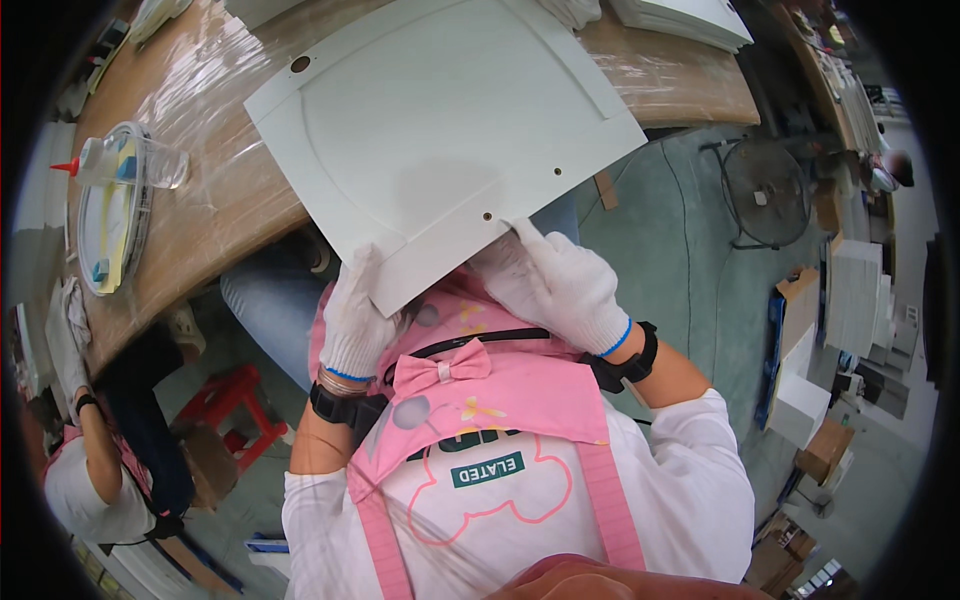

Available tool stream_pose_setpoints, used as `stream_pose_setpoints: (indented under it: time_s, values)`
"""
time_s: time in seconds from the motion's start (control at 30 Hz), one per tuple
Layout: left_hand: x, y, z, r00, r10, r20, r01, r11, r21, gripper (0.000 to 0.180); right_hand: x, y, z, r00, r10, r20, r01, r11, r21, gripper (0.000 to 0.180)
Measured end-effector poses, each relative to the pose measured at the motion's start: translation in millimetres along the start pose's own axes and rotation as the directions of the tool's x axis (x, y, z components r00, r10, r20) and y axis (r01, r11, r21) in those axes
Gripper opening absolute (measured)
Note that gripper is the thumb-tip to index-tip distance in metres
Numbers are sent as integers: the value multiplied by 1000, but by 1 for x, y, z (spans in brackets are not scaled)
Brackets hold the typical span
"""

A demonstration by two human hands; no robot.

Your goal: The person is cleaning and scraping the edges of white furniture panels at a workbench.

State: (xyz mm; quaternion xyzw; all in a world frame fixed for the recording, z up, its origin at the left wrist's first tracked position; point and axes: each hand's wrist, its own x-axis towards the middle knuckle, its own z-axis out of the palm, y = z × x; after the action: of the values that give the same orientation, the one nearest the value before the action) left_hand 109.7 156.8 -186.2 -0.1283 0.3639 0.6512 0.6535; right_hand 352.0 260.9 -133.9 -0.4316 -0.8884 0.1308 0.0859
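Note:
A large white panel (430, 120) lies tilted from the table toward my lap, its near corner just above my pink apron. It has a faint curved line on its face and several small holes, two of them near the right-hand edge. My left hand (352, 315), in a white knit glove, grips the panel by its near left edge, thumb along the side and the other fingers partly hidden. In a matching glove, my right hand (565, 280) holds the panel's near edge close to one hole, its lower fingers curled below the edge.
The wooden table (225, 170) is covered in clear film. At its left are a clear squeeze bottle (165, 165) with a red tip and a round lid (112, 225). More white panels (685, 18) are stacked behind. A floor fan (765, 195) stands right; a red stool (235, 410) and another person (100, 470) are left.

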Motion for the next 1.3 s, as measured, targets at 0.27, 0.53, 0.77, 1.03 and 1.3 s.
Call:
stream_pose_setpoints:
  time_s: [0.27, 0.53, 0.77, 1.03, 1.3]
  values:
    - [2, -1, -4, 1000, -12, 24, 13, 999, -32, 32, 7, -10, -3, 996, -73, 60, 73, 997, 7, 55]
    - [2, 0, -5, 999, 10, 47, -7, 998, -65, 35, 9, -13, 8, 981, -168, -94, 160, 983, -89, 52]
    - [3, -3, -6, 996, 58, 65, -55, 997, -58, 36, 9, -10, 4, 980, -194, -47, 189, 977, -102, 57]
    - [1, -3, 0, 997, 65, 46, -62, 996, -56, 36, 10, -7, 5, 983, -176, -60, 170, 981, -92, 53]
    - [2, -3, -4, 999, 38, 27, -37, 998, -57, 38, 9, -13, 2, 984, -170, -45, 164, 981, -103, 54]
